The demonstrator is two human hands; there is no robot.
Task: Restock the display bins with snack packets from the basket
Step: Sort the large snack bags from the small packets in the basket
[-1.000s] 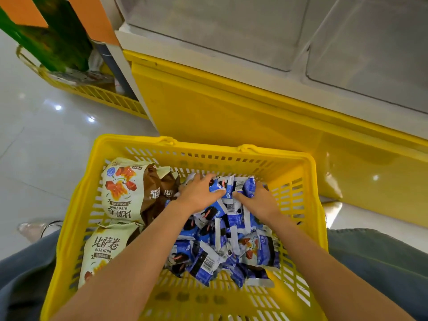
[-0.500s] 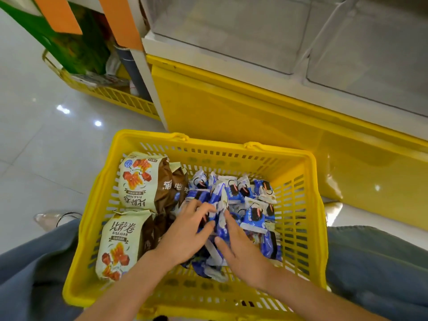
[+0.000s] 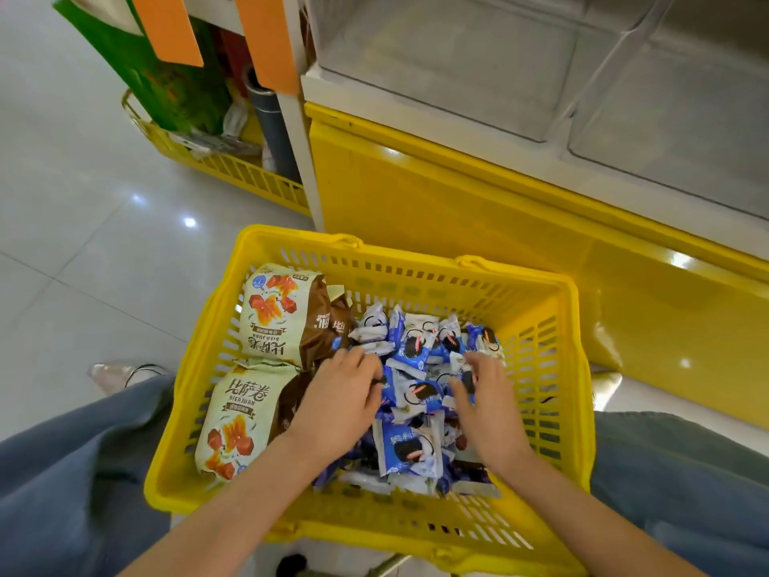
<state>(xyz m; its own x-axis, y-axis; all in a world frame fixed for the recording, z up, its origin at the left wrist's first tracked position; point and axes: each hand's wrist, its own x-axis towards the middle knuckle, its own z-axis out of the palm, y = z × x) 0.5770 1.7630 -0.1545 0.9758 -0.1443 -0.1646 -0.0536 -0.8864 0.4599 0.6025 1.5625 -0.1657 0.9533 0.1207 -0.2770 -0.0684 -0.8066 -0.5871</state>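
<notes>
A yellow plastic basket rests between my knees. Its right half holds a heap of small blue and white snack packets. Two large cream and brown snack bags lie along its left side. My left hand lies on the left edge of the heap, fingers curled into the packets. On the right side of the heap, my right hand curls its fingers round some packets. Above the yellow counter, clear display bins stand with nothing in them.
The yellow counter front rises right behind the basket. A second yellow basket with a green bag and other goods stands on the tiled floor at the upper left. Orange tags hang from the shelf post. My shoe shows at left.
Both hands drew back from the far side of the heap towards me, then spread apart to its left and right sides. The view shifted, so the basket sits further right in the frame.
</notes>
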